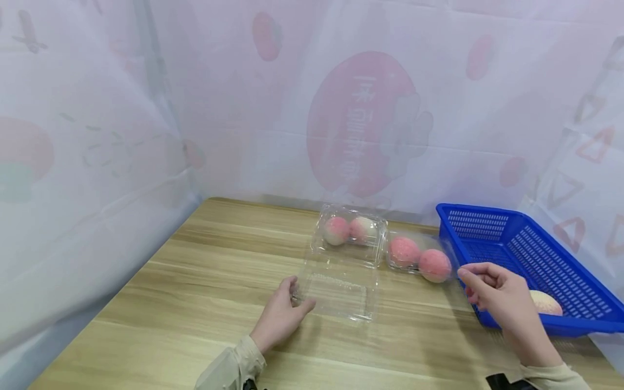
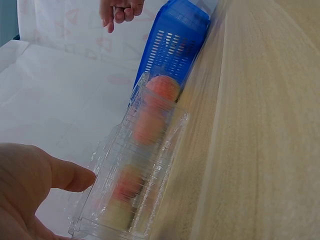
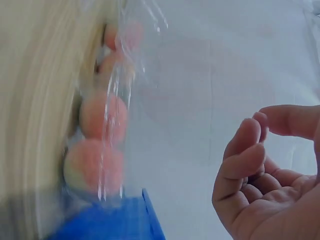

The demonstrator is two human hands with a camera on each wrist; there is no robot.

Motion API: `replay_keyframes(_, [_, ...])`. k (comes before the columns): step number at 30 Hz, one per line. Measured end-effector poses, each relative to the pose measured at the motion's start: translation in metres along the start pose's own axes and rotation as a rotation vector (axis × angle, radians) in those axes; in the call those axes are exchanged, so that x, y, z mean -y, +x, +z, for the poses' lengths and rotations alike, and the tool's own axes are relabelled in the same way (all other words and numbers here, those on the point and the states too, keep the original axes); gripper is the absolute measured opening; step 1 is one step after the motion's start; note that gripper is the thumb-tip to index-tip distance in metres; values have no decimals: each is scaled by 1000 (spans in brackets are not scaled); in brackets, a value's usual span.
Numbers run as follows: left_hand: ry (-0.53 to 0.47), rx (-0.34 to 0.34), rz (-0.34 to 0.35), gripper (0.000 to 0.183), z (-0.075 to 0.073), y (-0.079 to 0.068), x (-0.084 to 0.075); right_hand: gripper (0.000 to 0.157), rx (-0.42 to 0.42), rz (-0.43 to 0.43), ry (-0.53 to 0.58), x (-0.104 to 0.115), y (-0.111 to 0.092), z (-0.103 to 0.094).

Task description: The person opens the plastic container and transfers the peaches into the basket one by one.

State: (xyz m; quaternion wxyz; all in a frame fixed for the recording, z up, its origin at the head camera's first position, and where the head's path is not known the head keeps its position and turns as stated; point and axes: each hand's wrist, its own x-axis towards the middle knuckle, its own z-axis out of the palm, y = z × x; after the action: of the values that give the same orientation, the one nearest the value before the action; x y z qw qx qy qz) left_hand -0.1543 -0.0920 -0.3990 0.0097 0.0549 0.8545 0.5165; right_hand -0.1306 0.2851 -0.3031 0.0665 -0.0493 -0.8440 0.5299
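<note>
In the head view, a clear plastic clamshell box [image 1: 347, 254] lies unfolded on the table, with two pink-and-cream peaches [image 1: 336, 231] in its far half. My left hand [image 1: 283, 314] is at the left edge of the near half, thumb and fingers spread; the thumb is close to the plastic [image 2: 125, 165] in the left wrist view. To the right, another clear box [image 1: 411, 268] holds two pinker peaches [image 1: 435, 265]. My right hand [image 1: 502, 303] hovers by the basket's near left side, thumb and index tips together, other fingers curled. Nothing shows between those tips.
A blue perforated basket [image 1: 480, 238] stands at the right, next to the second box, with one pale peach [image 1: 546, 303] partly behind my right hand. The wood-grain table [image 1: 195, 292] stretches to the left. Printed white sheets [image 1: 234, 108] hang behind and at both sides.
</note>
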Motion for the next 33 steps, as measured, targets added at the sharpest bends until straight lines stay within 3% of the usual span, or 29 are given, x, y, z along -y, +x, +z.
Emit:
replay_keyframes(8, [-4,-1,2,73,-1,-1,-2,21,67,110,371,3,-14,42])
replay_keyframes(11, [-5,-1,1,73,-1,-2,-2,21,58,150,429,4,-15,57])
replay_keyframes(19, [6,-10,10,73,0,-3,-2,19,53,163,379,1,-5,82])
replay_keyframes(33, [-6,-10,20,74,0,-2,-2,40,157,152,198,-14,10,115])
